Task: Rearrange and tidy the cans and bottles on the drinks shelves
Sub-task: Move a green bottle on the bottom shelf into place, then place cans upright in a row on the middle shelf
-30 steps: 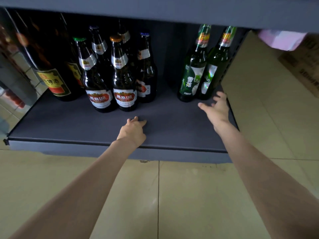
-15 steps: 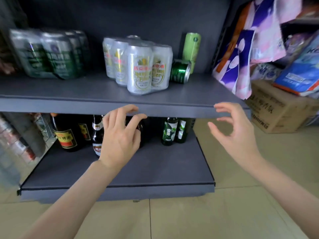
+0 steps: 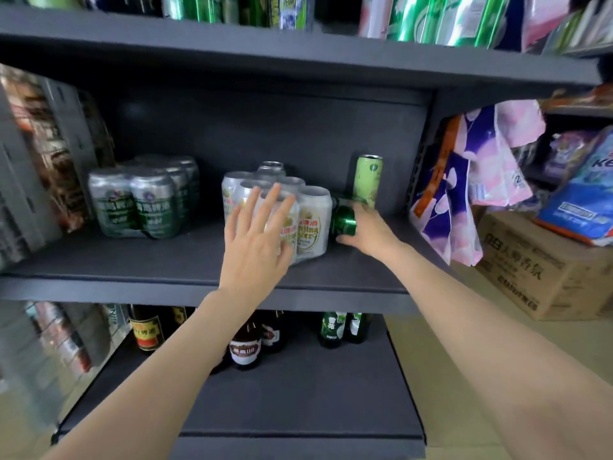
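Note:
On the middle shelf [image 3: 166, 267] a dark green can [image 3: 343, 220] lies on its side beside a shrink-wrapped pack of white cans [image 3: 308, 220]. My right hand [image 3: 368, 230] grips the fallen green can, thumb under it. My left hand [image 3: 255, 240] is spread flat in front of the white pack; whether it touches the pack I cannot tell. A tall light green can [image 3: 368, 180] stands upright behind the fallen one. A wrapped pack of green-and-silver cans [image 3: 142, 197] stands to the left.
Brown beer bottles [image 3: 245, 346] and green bottles [image 3: 341, 328] stand on the lower shelf [image 3: 298, 410]. Green packs [image 3: 441, 18] fill the top shelf. Hanging plastic bags [image 3: 464, 180] and a cardboard box [image 3: 544, 267] are to the right on the tiled floor.
The view rose from the bottom shelf to the middle one. My right hand reached in and took hold of the lying green can; my left hand lifted and spread before the white pack.

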`<state>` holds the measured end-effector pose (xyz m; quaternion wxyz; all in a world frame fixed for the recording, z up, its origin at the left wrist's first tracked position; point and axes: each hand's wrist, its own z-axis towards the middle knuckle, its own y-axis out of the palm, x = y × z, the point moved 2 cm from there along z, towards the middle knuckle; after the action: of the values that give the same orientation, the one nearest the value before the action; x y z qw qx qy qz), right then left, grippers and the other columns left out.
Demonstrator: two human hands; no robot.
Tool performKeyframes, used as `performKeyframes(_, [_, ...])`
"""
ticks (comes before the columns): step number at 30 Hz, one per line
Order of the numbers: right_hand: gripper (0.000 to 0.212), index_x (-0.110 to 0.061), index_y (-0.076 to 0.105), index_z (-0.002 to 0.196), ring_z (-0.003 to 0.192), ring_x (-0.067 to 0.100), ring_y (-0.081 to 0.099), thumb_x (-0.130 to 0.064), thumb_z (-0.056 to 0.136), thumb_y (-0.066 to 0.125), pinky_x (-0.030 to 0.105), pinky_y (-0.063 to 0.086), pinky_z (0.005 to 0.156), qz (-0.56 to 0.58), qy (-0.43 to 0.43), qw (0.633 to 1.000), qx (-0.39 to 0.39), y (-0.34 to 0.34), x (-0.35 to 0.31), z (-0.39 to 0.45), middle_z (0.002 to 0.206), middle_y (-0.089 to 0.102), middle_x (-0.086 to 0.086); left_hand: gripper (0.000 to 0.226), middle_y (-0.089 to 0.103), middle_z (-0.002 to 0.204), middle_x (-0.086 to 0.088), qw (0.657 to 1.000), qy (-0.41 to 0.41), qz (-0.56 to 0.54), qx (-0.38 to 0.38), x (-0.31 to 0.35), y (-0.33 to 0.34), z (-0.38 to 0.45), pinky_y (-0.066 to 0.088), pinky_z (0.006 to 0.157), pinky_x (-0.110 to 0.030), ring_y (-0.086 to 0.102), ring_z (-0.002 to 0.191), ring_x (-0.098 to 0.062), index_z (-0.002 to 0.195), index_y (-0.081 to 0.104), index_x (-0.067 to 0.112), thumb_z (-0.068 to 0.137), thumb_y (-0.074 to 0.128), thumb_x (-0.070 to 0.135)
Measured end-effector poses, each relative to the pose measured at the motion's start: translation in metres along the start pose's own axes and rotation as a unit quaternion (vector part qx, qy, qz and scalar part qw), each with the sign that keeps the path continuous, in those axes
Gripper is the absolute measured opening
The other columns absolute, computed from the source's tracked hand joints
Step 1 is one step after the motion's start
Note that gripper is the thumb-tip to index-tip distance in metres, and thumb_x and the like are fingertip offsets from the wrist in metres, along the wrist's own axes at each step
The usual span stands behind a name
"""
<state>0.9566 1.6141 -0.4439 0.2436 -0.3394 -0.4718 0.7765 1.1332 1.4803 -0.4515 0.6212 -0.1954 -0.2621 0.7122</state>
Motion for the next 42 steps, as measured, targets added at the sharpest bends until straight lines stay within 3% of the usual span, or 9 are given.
performKeyframes(4, [0.078,-0.005,0.025,0.143,0.131,0.033,0.027,-0.036,0.084,0.066,0.041,0.031,0.101,-0.221,-0.005,0.975,0.002,0.007,0.001,0.007,0.142,0.035,0.016,0.062,0.047,0.138,-0.009,0.996,0.064,0.057,0.001,-0.002,0.014,0.005,0.031,0.104,-0.052,0.039,0.13,-0.035,0.129,0.043,0.02,0.073,0.069,0.02])
performKeyframes(10, [0.067,-0.003,0.042,0.129,0.121,0.034,0.038,-0.044,0.081,0.066,0.038,0.037,0.094,-0.168,0.032,0.985,-0.031,-0.004,0.003,0.008,0.13,0.048,0.017,0.08,0.056,0.112,-0.01,0.989,0.054,0.138,-0.006,-0.003,0.011,0.019,0.046,0.086,-0.045,0.052,0.096,-0.032,0.125,0.055,0.021,0.053,0.087,0.033])
performKeyframes(16, [0.046,-0.01,0.061,0.104,0.095,0.021,0.06,-0.037,0.071,0.078,0.033,0.05,0.082,0.176,0.147,0.973,0.012,-0.02,0.036,-0.039,0.095,0.067,0.003,0.083,0.056,0.105,-0.009,0.98,0.065,0.187,-0.016,-0.007,0.008,0.023,0.046,0.082,-0.044,0.053,0.089,-0.03,0.127,0.054,0.025,0.053,0.085,0.046])
performKeyframes(20, [0.032,-0.011,0.062,0.108,0.098,0.017,0.064,-0.021,0.079,0.071,0.027,0.046,0.089,0.548,0.176,0.815,0.068,-0.034,0.036,-0.09,0.108,0.068,0.005,0.084,0.051,0.105,-0.01,0.985,0.056,0.162,-0.008,-0.003,0.008,0.022,0.047,0.078,-0.045,0.044,0.091,-0.03,0.125,0.055,0.024,0.05,0.088,0.039])
performKeyframes(22, [0.049,-0.014,0.057,0.117,0.108,0.017,0.063,-0.02,0.072,0.076,0.03,0.044,0.096,0.606,0.124,0.784,0.043,-0.046,0.023,-0.11,0.116,0.067,0.004,0.084,0.048,0.105,-0.009,0.987,0.048,0.156,-0.006,-0.002,0.007,0.023,0.047,0.075,-0.043,0.04,0.09,-0.029,0.123,0.058,0.023,0.046,0.09,0.036])
performKeyframes(28, [0.067,-0.024,0.05,0.124,0.105,0.0,0.061,-0.02,0.066,0.083,0.017,0.048,0.086,0.505,0.029,0.859,0.074,-0.104,-0.027,-0.15,0.116,0.066,-0.01,0.071,0.059,0.092,-0.008,0.992,0.062,0.104,-0.044,0.003,-0.014,0.029,0.051,0.068,-0.039,0.057,0.08,-0.029,0.11,0.067,0.018,0.042,0.089,0.018])
performKeyframes(31, [0.064,-0.027,0.049,0.121,0.104,0.0,0.061,-0.025,0.067,0.083,0.019,0.047,0.089,0.45,-0.023,0.88,0.147,-0.148,-0.046,-0.144,0.114,0.065,-0.012,0.041,0.057,0.093,-0.008,0.992,0.093,0.055,0.061,0.001,-0.051,0.041,0.044,0.076,-0.038,0.052,0.086,-0.026,0.109,0.062,0.014,0.068,0.066,0.012])
performKeyframes(36, [0.063,-0.025,0.047,0.121,0.106,0.002,0.06,-0.031,0.068,0.081,0.029,0.046,0.096,0.389,-0.065,0.887,0.241,-0.212,-0.074,-0.111,0.114,0.063,-0.013,0.042,0.054,0.11,-0.014,0.978,0.085,0.017,0.19,0.002,-0.126,0.092,0.032,0.087,-0.039,0.043,0.1,-0.027,0.115,0.057,0.007,0.076,0.041,0.013])
performKeyframes(42, [0.085,-0.021,0.029,0.142,0.123,0.009,0.045,-0.035,0.073,0.077,0.027,0.034,0.104,0.333,-0.062,0.909,0.241,-0.253,-0.111,-0.053,0.135,0.048,-0.009,0.039,0.059,0.114,-0.018,0.983,-0.02,0.072,0.166,-0.039,-0.154,0.138,0.035,0.096,-0.047,0.052,0.107,-0.037,0.114,0.06,0.002,0.085,0.039,0.02])
